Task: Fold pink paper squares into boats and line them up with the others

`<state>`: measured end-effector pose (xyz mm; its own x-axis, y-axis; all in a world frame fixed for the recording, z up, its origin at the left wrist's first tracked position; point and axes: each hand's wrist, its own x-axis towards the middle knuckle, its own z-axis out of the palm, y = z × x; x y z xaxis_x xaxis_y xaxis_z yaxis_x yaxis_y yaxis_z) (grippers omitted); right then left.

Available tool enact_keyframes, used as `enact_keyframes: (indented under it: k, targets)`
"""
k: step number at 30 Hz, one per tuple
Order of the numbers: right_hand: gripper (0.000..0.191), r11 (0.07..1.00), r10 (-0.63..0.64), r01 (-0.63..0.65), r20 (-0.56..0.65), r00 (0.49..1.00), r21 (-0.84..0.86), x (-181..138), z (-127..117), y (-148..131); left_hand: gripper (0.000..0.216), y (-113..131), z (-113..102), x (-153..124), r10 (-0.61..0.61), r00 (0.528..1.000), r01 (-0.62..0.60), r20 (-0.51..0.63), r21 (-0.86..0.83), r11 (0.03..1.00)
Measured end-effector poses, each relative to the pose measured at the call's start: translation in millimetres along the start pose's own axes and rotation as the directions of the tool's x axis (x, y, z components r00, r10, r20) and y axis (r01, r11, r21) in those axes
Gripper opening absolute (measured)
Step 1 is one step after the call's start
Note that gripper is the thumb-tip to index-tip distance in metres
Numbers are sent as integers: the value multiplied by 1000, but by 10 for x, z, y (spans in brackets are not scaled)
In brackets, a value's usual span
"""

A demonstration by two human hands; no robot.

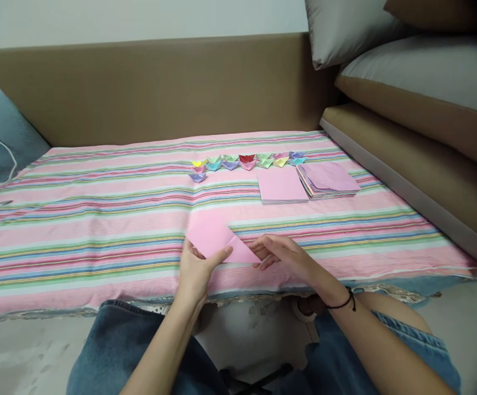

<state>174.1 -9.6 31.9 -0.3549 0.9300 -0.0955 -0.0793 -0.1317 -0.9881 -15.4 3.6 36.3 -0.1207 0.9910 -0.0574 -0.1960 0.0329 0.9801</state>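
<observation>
A person holds a folded pink paper sheet (209, 237) over the striped cloth's (98, 233) near edge.
The left hand (195, 269) pinches it, thumb on top, seemingly for steadiness; the right hand (284, 253), fingers curved and apart, meets its right tip, contact unclear. Paper boats (247, 165) stand far off, perhaps leaving room.

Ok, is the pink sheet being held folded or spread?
Folded: the pink sheet shows a flap edge and a pointed end near the right hand.
</observation>
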Motion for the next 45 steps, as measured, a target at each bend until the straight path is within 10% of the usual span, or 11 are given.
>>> enact_keyframes:
  k: [23, 45]
  targets:
    - [25, 803, -456, 225, -326, 828, -552, 45, 313, 175, 55, -203, 251, -232, -139, 963, 161, 232, -80, 984]
    - [27, 897, -325, 199, -283, 902, -394, 24, 149, 160, 44, -41, 10, 3, -27, 976, 35, 215, -32, 999]
